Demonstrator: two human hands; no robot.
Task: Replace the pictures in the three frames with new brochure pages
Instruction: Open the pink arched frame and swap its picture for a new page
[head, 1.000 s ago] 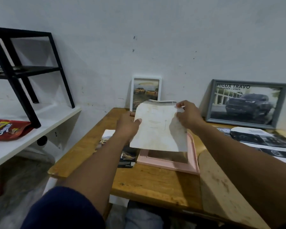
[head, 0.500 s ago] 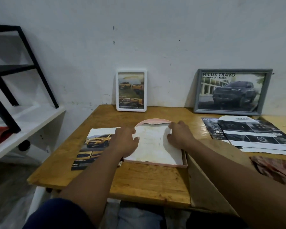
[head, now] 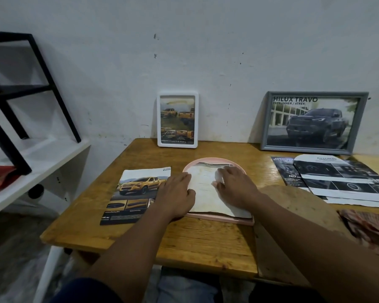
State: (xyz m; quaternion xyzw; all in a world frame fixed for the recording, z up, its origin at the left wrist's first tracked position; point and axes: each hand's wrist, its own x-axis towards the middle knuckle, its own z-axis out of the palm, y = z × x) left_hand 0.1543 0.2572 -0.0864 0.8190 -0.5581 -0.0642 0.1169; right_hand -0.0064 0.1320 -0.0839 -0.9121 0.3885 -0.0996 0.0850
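Observation:
A pink frame (head: 222, 220) with an arched top lies face down in the middle of the wooden table (head: 184, 239). A stained whitish sheet (head: 208, 193) rests flat on its back. My left hand (head: 176, 194) presses the sheet's left edge and my right hand (head: 234, 185) presses its right part, fingers spread flat. A white frame (head: 177, 120) with yellow trucks and a grey frame (head: 313, 122) with a dark truck lean on the wall. A brochure page with a yellow truck (head: 136, 195) lies left of the pink frame.
Dark brochure pages (head: 337, 178) lie at the right of the table, with a checked cloth (head: 368, 230) near the right edge. A brown board (head: 293, 215) sits under my right forearm. A white shelf (head: 31, 167) with a black metal rack (head: 20, 88) stands at the left.
The sheet was held up in both hands above the pink frame. It has come down flat onto the frame, and both hands now press on it.

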